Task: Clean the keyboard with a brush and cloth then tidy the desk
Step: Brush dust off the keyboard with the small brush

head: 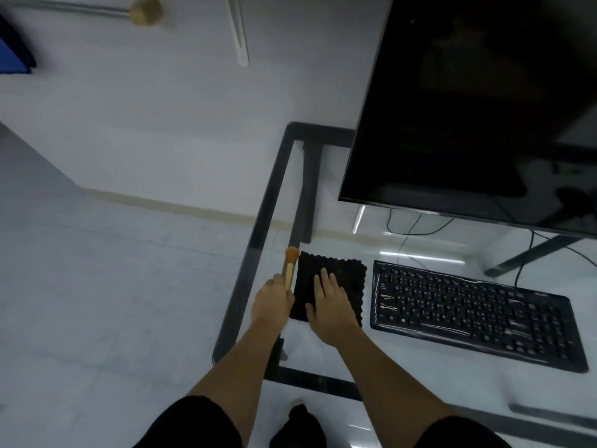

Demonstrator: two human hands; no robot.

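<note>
A black keyboard [475, 313] lies on the glass desk [403, 376], to the right of a black cloth [345, 276] with zigzag edges. My right hand [329, 302] rests flat on the cloth, fingers spread. My left hand [274, 295] grips the wooden handle of a small brush [290, 263] at the cloth's left edge, with its orange bristles pointing away from me. The brush sits close to the desk's dark left frame.
A large dark monitor [478, 101] stands behind the keyboard on a black stand [529, 253], with cables [416, 227] running under it. The desk's left edge [258, 240] drops to a pale tiled floor. A white wall lies behind.
</note>
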